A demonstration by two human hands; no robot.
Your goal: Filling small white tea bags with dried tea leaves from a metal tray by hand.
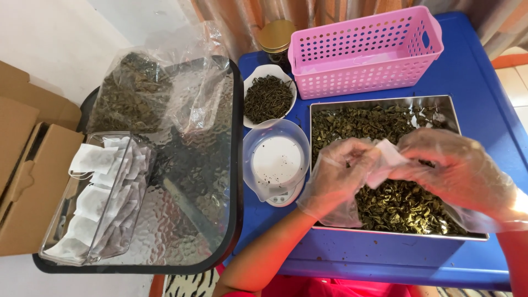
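Both my hands wear thin clear plastic gloves and meet over a metal tray (448, 104) full of dried green tea leaves (401, 206). My left hand (338, 181) and my right hand (459, 173) pinch a small white tea bag (388, 159) between them, each gripping one side of it. The bag hangs just above the leaves.
A small white kitchen scale (276, 162) stands left of the tray, with a white bowl of dark tea (268, 98) and a gold-lidded jar (276, 36) behind it. A pink perforated basket (366, 52) sits at the back. On the glass side table, a clear box (96, 203) holds several tea bags beside a plastic bag of leaves (140, 91). Cardboard boxes (25, 176) stand far left.
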